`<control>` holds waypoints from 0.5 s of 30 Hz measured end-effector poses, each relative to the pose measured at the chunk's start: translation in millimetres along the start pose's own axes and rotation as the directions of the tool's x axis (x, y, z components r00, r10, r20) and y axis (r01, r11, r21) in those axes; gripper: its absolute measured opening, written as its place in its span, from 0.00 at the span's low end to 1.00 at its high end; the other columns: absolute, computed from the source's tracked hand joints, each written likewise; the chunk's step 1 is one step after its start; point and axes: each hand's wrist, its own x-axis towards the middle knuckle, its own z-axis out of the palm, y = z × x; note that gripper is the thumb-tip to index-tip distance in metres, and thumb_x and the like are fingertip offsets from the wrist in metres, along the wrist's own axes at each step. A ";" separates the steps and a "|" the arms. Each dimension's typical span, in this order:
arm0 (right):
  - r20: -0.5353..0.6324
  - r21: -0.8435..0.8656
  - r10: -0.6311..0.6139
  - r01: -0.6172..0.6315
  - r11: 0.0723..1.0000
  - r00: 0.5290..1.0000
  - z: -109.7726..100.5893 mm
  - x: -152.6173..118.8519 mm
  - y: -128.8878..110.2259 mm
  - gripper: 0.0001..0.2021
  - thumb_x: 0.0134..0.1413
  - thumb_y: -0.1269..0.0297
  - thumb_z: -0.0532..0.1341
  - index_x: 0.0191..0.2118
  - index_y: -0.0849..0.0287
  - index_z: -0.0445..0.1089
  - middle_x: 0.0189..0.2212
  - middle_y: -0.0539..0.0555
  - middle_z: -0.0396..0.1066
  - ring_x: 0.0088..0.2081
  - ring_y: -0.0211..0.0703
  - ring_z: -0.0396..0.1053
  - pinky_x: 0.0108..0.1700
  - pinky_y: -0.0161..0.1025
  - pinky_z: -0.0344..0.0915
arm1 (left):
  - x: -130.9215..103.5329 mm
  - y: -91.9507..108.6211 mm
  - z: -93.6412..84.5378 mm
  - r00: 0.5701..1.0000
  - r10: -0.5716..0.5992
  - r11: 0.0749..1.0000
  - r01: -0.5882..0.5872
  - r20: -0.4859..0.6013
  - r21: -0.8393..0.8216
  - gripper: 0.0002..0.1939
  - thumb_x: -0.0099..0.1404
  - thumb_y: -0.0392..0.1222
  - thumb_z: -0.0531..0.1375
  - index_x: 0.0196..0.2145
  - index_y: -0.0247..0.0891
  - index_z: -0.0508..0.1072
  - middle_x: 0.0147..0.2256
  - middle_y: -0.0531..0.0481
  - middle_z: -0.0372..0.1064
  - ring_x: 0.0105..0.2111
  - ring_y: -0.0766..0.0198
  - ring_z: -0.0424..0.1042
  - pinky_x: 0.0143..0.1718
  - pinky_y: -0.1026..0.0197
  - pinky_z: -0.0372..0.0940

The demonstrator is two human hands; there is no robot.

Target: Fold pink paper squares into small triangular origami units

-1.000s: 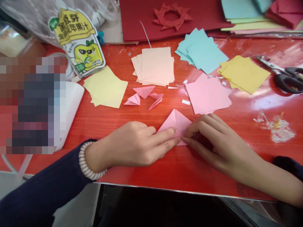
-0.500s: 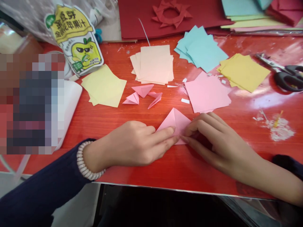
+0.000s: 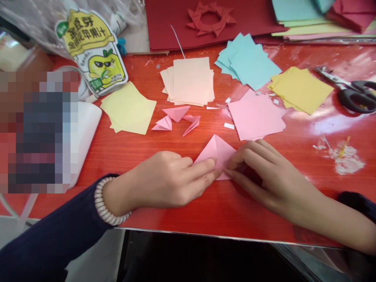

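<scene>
A pink sheet of origami paper [image 3: 215,149], creased down its middle with its point facing away from me, lies on the red table between my hands. Fingers of my left hand [image 3: 179,178] are held together and press on its left and lower part. My right hand [image 3: 264,170] pinches the paper's right side between thumb and fingers, so that corner is hidden. Just beyond are three small folded pink pieces [image 3: 176,113]. A stack of pink squares [image 3: 256,115] lies past my right hand.
Stacks of pale yellow [image 3: 129,107], peach [image 3: 192,80], blue [image 3: 254,60] and yellow paper [image 3: 307,91] spread across the table. Black-handled scissors [image 3: 357,96] and scraps [image 3: 349,158] lie right. A drink pouch [image 3: 95,55] stands left; a red folded ring [image 3: 210,18] sits behind.
The view has shifted very slightly. Both hands stay in place on the pink paper, with no visible change in its fold.
</scene>
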 end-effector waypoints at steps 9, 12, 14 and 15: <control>-0.010 -0.007 -0.015 0.015 1.000 1.000 1.2 1.0 0.6 0.03 0.56 0.71 0.53 0.32 0.59 0.62 0.29 0.54 0.63 0.32 0.42 0.58 0.34 0.39 0.59 | 1.1 2.6 -1.5 1.000 0.030 0.999 -0.030 -0.006 -0.012 0.19 0.66 0.51 0.50 0.48 0.38 0.69 0.43 0.46 0.71 0.20 0.71 0.64 0.16 0.65 0.57; -0.007 -0.041 -0.046 0.045 0.998 0.999 2.0 1.3 1.3 0.04 0.57 0.71 0.53 0.31 0.60 0.61 0.29 0.55 0.63 0.31 0.42 0.57 0.33 0.40 0.58 | 3.3 4.2 -2.5 1.000 -0.014 0.999 0.014 -0.009 -0.035 0.18 0.66 0.50 0.51 0.46 0.39 0.71 0.40 0.47 0.72 0.19 0.71 0.64 0.16 0.65 0.57; 0.001 -0.068 -0.067 0.067 0.995 0.998 2.2 1.2 1.9 0.04 0.57 0.72 0.52 0.31 0.60 0.60 0.29 0.55 0.62 0.31 0.42 0.56 0.33 0.40 0.58 | 5.2 4.3 -3.8 0.999 -0.036 0.998 0.036 -0.006 -0.049 0.17 0.66 0.50 0.51 0.45 0.39 0.72 0.39 0.48 0.73 0.18 0.71 0.64 0.15 0.65 0.56; 0.006 -0.076 -0.077 0.077 0.994 0.997 2.3 1.1 2.4 0.04 0.58 0.72 0.52 0.32 0.60 0.60 0.29 0.55 0.62 0.31 0.42 0.56 0.33 0.40 0.58 | 6.0 4.2 -4.6 0.999 -0.043 0.997 0.043 -0.003 -0.058 0.17 0.66 0.49 0.51 0.44 0.39 0.72 0.39 0.48 0.73 0.18 0.71 0.64 0.15 0.65 0.56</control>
